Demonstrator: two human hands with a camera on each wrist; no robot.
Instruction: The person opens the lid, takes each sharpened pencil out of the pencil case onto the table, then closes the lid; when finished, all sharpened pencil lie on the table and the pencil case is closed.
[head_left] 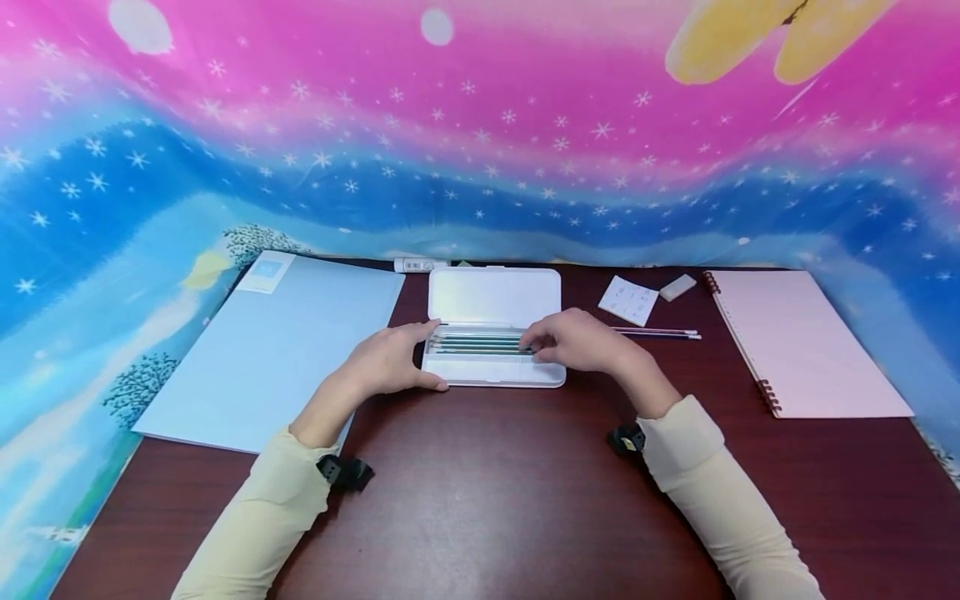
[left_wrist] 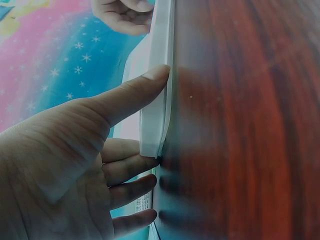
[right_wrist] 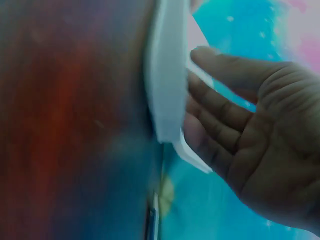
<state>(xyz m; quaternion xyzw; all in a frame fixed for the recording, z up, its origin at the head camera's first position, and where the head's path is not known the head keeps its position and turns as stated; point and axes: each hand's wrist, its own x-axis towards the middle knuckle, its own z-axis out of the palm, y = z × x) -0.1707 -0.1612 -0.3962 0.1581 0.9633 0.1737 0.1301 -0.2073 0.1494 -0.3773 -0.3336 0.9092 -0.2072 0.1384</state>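
Note:
A white pencil case (head_left: 495, 371) lies with its lid (head_left: 495, 296) raised at the back. Several green pencils (head_left: 480, 342) lie lengthwise inside. At the case's left end my left hand (head_left: 386, 360) holds it between thumb and index finger, the thumb (left_wrist: 157, 74) on the front wall and the other fingers spread beside the end. My right hand (head_left: 581, 340) reaches over the right end, with loosely bent fingers dipping in at the pencils' ends. In the right wrist view the wall (right_wrist: 169, 85) hides some fingertips, and I see no pencil between thumb and fingers.
Two more pencils (head_left: 660, 333) lie right of the case. Behind them are a small printed card (head_left: 628, 301) and a white eraser (head_left: 678, 287). A light blue folder (head_left: 277, 358) lies left, a pink spiral notebook (head_left: 810, 350) right, and a white tube (head_left: 420, 265) behind the case.

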